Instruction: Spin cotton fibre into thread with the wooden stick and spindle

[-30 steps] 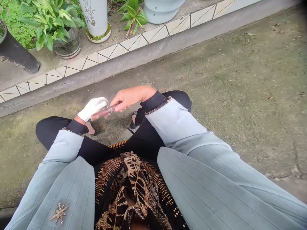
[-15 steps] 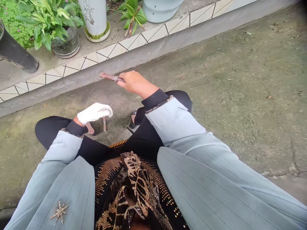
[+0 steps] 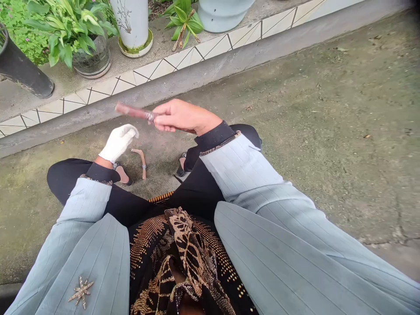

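Note:
My right hand [image 3: 183,116] is bare and closed around a slim reddish-brown rod [image 3: 133,112] with a silver band near my fingers. Its tip points left, above the ground. My left hand [image 3: 118,142], covered by a white glove, is bunched shut and holds nothing. Just right of it, a curved tan-pink piece [image 3: 141,162] lies on the concrete, not touching either hand. Its shape resembles a bent stick or hook.
Rough, mossy concrete ground [image 3: 295,109] spreads around me, with sandalled feet [image 3: 182,168] near my hands. Behind runs a grey kerb [image 3: 197,72] with a tiled strip, then potted plants [image 3: 93,57] and white vases [image 3: 131,22]. My black-trousered legs and pale striped sleeves fill the foreground.
My gloved left hand has moved back up and left, uncovering the curved piece. My right hand has dropped slightly, and the rod now points more level to the left.

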`<action>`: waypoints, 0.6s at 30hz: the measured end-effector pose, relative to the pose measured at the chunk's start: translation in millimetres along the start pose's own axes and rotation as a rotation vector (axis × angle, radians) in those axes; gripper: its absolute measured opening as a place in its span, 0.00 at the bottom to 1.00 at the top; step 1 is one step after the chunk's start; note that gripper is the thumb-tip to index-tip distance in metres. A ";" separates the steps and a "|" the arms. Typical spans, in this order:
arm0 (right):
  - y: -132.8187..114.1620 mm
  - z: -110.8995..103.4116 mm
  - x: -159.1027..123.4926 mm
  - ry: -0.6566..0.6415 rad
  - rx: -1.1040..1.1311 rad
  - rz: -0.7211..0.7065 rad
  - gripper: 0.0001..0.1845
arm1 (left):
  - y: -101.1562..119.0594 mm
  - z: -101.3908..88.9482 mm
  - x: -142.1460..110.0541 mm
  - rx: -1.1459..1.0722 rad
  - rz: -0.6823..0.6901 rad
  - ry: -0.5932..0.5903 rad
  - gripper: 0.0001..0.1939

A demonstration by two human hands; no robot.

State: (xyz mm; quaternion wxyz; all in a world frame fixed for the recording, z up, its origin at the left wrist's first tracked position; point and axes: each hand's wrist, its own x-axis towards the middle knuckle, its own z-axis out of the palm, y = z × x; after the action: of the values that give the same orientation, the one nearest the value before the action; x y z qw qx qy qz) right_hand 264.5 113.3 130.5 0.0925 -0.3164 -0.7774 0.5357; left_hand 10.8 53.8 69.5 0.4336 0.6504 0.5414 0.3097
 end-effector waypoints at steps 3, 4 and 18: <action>11.6 -2.4 5.7 0.276 -0.173 0.112 0.16 | 7.0 11.3 -4.3 0.060 0.052 -0.239 0.20; 14.4 -0.1 9.2 0.271 -0.287 0.164 0.16 | 9.7 14.2 -5.5 0.096 0.081 -0.313 0.20; -3.0 17.4 13.6 -0.610 -0.221 0.170 0.08 | -11.0 3.7 -0.4 0.256 0.080 -0.320 0.19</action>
State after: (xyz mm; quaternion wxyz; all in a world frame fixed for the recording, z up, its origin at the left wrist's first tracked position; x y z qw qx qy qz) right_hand 244.3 107.2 123.4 -0.2241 -0.2134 -0.7935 0.5240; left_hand 9.2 53.0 58.0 0.4151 0.7621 0.4743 0.1480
